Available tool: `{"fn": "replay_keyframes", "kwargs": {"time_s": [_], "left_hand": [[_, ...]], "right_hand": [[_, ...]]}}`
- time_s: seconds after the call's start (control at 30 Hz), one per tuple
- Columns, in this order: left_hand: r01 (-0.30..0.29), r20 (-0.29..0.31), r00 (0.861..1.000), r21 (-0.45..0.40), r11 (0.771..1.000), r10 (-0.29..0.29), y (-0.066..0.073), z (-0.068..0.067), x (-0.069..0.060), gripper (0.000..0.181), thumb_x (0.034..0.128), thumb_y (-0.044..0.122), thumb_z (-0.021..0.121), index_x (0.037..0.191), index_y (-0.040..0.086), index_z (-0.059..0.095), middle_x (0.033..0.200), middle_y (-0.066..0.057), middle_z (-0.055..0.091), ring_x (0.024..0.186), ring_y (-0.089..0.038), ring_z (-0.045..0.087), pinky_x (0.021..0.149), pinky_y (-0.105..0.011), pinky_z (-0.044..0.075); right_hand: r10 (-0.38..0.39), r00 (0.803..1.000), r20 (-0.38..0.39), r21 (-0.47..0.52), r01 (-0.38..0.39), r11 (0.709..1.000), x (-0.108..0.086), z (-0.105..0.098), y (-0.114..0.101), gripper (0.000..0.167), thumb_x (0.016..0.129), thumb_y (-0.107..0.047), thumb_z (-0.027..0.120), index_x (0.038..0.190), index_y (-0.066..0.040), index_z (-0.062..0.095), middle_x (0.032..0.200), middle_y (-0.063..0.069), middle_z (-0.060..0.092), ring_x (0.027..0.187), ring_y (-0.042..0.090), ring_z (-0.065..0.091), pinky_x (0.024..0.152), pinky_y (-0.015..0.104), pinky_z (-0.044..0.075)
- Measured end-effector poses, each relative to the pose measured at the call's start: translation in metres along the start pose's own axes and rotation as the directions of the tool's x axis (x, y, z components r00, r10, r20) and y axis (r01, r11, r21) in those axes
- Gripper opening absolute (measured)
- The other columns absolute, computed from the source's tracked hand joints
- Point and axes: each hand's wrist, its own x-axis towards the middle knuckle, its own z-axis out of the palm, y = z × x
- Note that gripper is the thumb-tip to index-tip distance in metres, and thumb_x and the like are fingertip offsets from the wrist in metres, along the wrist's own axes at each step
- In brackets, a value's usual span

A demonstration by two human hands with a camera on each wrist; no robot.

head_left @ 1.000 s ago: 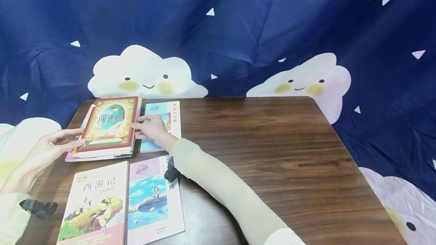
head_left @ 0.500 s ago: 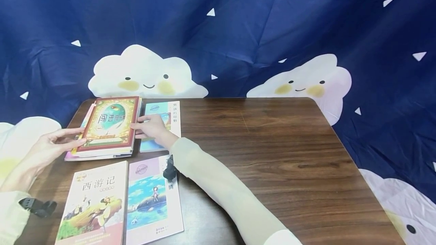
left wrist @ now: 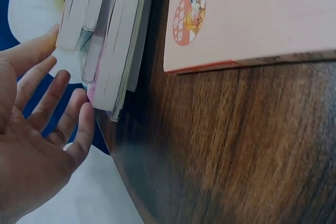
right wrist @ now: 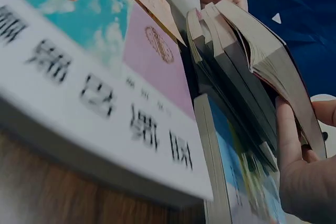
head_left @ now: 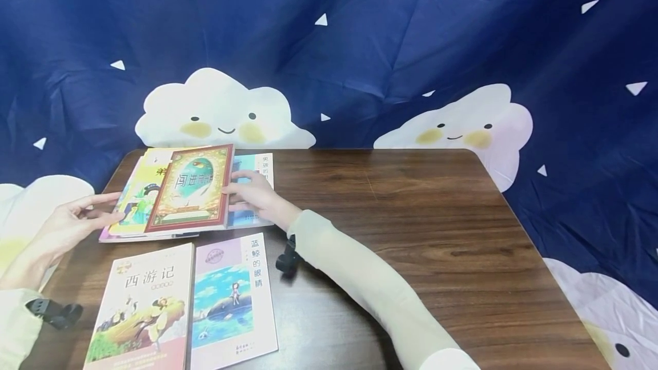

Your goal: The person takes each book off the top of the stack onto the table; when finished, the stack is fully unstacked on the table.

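Note:
In the head view my right hand (head_left: 259, 194) grips the right edge of a red-framed book (head_left: 192, 190), which lies partly over a yellow book (head_left: 137, 201) on a stack. The right wrist view has my thumb and fingers (right wrist: 287, 135) on both sides of that book (right wrist: 278, 51). At the stack's left side, my left hand (head_left: 69, 227) touches the yellow book's edge with extended fingers. Its fingers are spread beside the page edges (left wrist: 102, 40) in the left wrist view.
A blue-covered book (head_left: 252, 218) lies right of the stack. Nearer on the wooden table (head_left: 411, 233) are a pale pink book (head_left: 141, 313) and a lilac-and-blue book (head_left: 231, 301). A blue curtain (head_left: 360, 44) with clouds hangs behind.
The red-framed book has moved right with my right hand, uncovering the yellow book's left part. My left hand stays nearly where it was, beside the stack.

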Motion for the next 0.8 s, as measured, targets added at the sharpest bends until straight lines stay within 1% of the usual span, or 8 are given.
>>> {"fn": "replay_keyframes", "kwargs": {"time_s": [0.1,0.33,0.43,0.47,0.53,0.63,0.7,0.8], "left_hand": [[0.015,0.012,1.000,-0.014,1.000,-0.015,-0.001,-0.001,0.001,0.071,0.0995,0.048,0.072,0.160,0.019,0.047,0.098,0.044,0.054,0.099,0.022,0.041,0.119,-0.059,0.029],[0.017,0.020,1.000,-0.017,1.000,-0.017,-0.001,0.001,0.000,0.069,0.0995,0.050,0.071,0.157,0.018,0.050,0.114,0.039,0.046,0.105,0.016,0.039,0.121,-0.069,0.027],[0.026,0.019,0.999,-0.024,0.999,-0.025,0.000,0.004,0.000,0.069,0.0987,0.052,0.071,0.155,0.017,0.051,0.120,0.036,0.042,0.131,-0.012,0.048,0.122,-0.072,0.025],[0.033,0.018,0.999,-0.030,0.999,-0.032,0.000,0.005,0.000,0.069,0.0984,0.052,0.072,0.155,0.017,0.052,0.121,0.037,0.041,0.138,-0.023,0.045,0.123,-0.073,0.024],[0.037,0.024,0.999,-0.044,0.998,-0.036,0.001,0.006,-0.001,0.070,0.0988,0.051,0.071,0.156,0.017,0.050,0.135,0.023,0.047,0.151,-0.044,0.032,0.124,-0.074,0.021],[0.045,0.026,0.999,-0.053,0.998,-0.044,0.003,0.006,-0.002,0.072,0.0991,0.051,0.071,0.158,0.017,0.049,0.154,0.005,0.042,0.155,-0.054,0.022,0.124,-0.075,0.018],[0.042,0.024,0.999,-0.045,0.998,-0.041,0.002,0.006,-0.002,0.072,0.0989,0.052,0.071,0.157,0.016,0.049,0.152,0.001,0.044,0.152,-0.048,0.033,0.123,-0.075,0.019],[0.035,0.014,0.999,-0.033,0.999,-0.035,0.000,0.003,-0.003,0.070,0.0984,0.052,0.072,0.155,0.016,0.051,0.130,0.025,0.049,0.130,-0.007,0.049,0.122,-0.075,0.022]], "right_hand": [[-0.025,1.000,-0.007,0.025,0.025,0.999,-0.008,-0.011,-0.005,0.043,0.091,-0.001,0.076,0.130,-0.013,0.063,0.099,0.008,0.071,0.083,0.020,0.073,0.083,0.041,0.067],[-0.106,0.992,-0.065,0.022,0.108,0.994,-0.029,-0.049,-0.020,0.047,0.093,0.002,0.071,0.137,-0.008,0.062,0.098,0.007,0.074,0.080,0.018,0.074,0.074,0.035,0.067],[-0.126,0.989,-0.073,0.026,0.128,0.991,-0.037,-0.078,-0.027,0.048,0.095,0.003,0.067,0.141,-0.005,0.058,0.094,0.005,0.073,0.078,0.017,0.074,0.069,0.031,0.065],[-0.133,0.988,-0.075,0.032,0.136,0.990,-0.039,-0.090,-0.029,0.047,0.096,0.003,0.066,0.141,-0.003,0.057,0.092,0.004,0.073,0.076,0.016,0.074,0.067,0.030,0.065],[-0.145,0.986,-0.087,0.038,0.149,0.988,-0.045,-0.114,-0.032,0.043,0.097,0.004,0.063,0.139,-0.003,0.057,0.090,0.003,0.074,0.075,0.015,0.074,0.065,0.030,0.064],[-0.152,0.981,-0.116,0.037,0.158,0.987,-0.052,-0.149,-0.034,0.034,0.099,0.004,0.061,0.131,-0.007,0.059,0.086,0.000,0.075,0.072,0.014,0.074,0.064,0.030,0.064],[-0.149,0.979,-0.136,0.024,0.153,0.988,-0.057,-0.170,-0.035,0.030,0.099,0.003,0.061,0.125,-0.012,0.059,0.084,-0.002,0.075,0.071,0.012,0.074,0.063,0.029,0.063],[-0.134,0.977,-0.163,-0.004,0.135,0.991,-0.064,-0.193,-0.033,0.029,0.099,0.001,0.061,0.123,-0.015,0.058,0.083,-0.004,0.075,0.070,0.011,0.074,0.062,0.027,0.062]]}}
